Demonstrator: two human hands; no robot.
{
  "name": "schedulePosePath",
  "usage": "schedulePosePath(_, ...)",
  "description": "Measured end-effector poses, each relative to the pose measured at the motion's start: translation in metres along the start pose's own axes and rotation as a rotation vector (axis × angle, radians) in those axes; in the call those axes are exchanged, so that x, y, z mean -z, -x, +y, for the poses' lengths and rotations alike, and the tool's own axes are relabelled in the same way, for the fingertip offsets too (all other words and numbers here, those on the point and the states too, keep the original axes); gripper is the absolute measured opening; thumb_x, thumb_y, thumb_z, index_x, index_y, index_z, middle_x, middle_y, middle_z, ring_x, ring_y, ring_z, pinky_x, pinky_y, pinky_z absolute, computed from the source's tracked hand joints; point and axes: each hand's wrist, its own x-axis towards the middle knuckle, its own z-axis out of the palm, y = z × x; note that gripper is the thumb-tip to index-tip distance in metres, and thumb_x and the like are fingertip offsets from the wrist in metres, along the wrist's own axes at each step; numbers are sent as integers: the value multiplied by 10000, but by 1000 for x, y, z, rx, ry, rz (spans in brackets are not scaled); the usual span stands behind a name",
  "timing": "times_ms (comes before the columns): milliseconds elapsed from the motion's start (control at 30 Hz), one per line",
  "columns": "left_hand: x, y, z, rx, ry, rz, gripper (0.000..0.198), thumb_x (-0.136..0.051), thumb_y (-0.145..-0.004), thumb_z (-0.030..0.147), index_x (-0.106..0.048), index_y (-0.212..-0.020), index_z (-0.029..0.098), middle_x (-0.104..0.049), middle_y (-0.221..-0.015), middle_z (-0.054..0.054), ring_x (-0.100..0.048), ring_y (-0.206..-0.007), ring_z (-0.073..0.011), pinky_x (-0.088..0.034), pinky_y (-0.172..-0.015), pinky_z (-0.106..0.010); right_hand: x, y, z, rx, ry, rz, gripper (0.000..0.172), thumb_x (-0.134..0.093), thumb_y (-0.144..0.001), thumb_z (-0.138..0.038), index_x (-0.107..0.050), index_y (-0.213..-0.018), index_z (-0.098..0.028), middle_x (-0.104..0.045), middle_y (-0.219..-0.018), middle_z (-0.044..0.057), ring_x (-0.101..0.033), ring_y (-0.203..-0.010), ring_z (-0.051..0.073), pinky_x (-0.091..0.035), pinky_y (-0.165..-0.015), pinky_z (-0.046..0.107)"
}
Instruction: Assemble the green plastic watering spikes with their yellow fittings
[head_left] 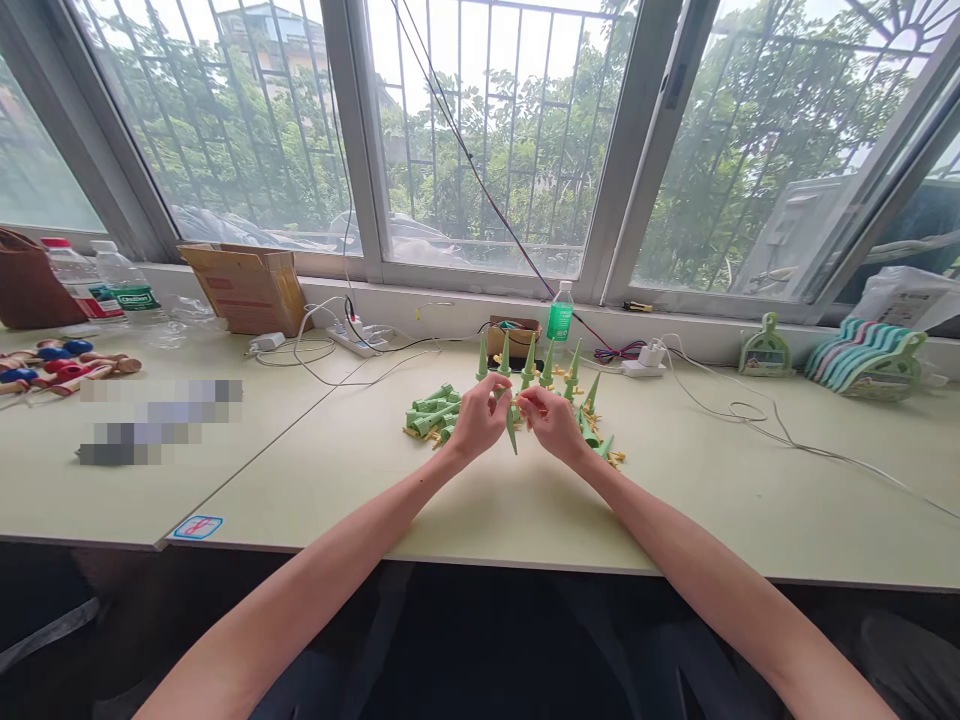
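Observation:
My left hand [478, 418] is closed on a green plastic cone [512, 436], whose pointed end hangs downward below the fingers. Close beside it, my right hand [555, 425] has thumb and fingers pinched together near the cone. Whatever lies between those fingertips is too small to make out. Behind both hands, several green cones [572, 372] stand upright with their points up, with small yellow pieces about their bases. Left of my left hand lies a heap of green cones [433, 408]. More yellow pieces [616, 459] lie beside my right forearm.
A small cardboard box [514, 333] and a green-labelled bottle [560, 312] stand at the back. White cables [780, 435] trail across the right side. Green dustpan-like items [862, 360] stand far right. Wooden toys [60, 365] and a carton [244, 290] are at left.

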Motion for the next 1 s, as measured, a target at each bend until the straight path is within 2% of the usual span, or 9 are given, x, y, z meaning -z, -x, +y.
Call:
schedulePosePath(233, -1, -1, -2, 38, 37, 4, 140, -504, -857, 280, -583, -936, 195, -603, -881, -19, -464, -459, -48, -396, -482, -211, 1, 0, 0, 14, 1, 8, 262, -486, -913, -410, -598, -850, -181, -573, -664, 4, -513, -555, 125, -441, -553, 254)
schedulePosePath(367, -2, -2, -4, 120, 97, 17, 145, -506, -847, 288, -584, -921, 189, -578, -848, -13, -421, -420, -33, -326, -416, -191, 0, 0, 0, 30, -30, 8, 265, -489, -910, -405, -629, -905, -180, -626, -768, 32, -558, -615, 134, -475, -595, 264)
schedulePosePath(500, -2, -3, -5, 130, 130, 10, 145, -507, -847, 293, -575, -926, 193, -575, -840, -11, -432, -427, -38, -313, -408, -189, 0, 0, 0, 18, -37, 7, 280, -498, -904, -422, -638, -952, -184, -653, -836, 51, -574, -639, 141, -487, -604, 271)
schedulePosePath(633, -1, -1, -3, 86, 76, 7, 142, -505, -857, 295, -576, -924, 191, -589, -857, -17, -460, -451, -46, -356, -447, -198, 0, 0, -1, 8, -16, -8, 310, -490, -907, -466, -613, -864, -185, -604, -686, 14, -533, -569, 132, -451, -556, 257)
schedulePosePath(767, 0, 1, 1, 14, 16, -21, 139, -490, -873, 289, -570, -931, 192, -607, -878, -23, -473, -471, -53, -395, -480, -204, 0, 0, -1, -24, 74, 1, 438, -423, -925, -548, -549, -706, -191, -517, -528, -14, -469, -498, 127, -391, -517, 254)
schedulePosePath(867, 0, 1, 1, -6, 2, -36, 139, -485, -879, 290, -566, -935, 192, -609, -871, -21, -478, -480, -57, -398, -481, -201, 0, -1, 1, -33, 107, 11, 534, -367, -936, -582, -466, -583, -194, -493, -489, -8, -464, -489, 124, -369, -517, 253)
schedulePosePath(933, 0, 1, 1, -7, -3, -31, 134, -484, -879, 286, -566, -926, 192, -611, -867, -19, -477, -481, -58, -399, -485, -202, 1, -1, 1, -34, 119, 20, 530, -363, -941, -575, -472, -593, -191, -503, -503, -9, -463, -485, 119, -367, -520, 251)
schedulePosePath(1000, 0, 0, 1, -1, -12, -10, 127, -485, -878, 279, -568, -919, 192, -616, -868, -18, -469, -475, -57, -397, -487, -205, 1, -1, 0, -27, 110, 25, 454, -399, -937, -553, -537, -707, -187, -541, -562, -10, -469, -491, 116, -374, -521, 248)
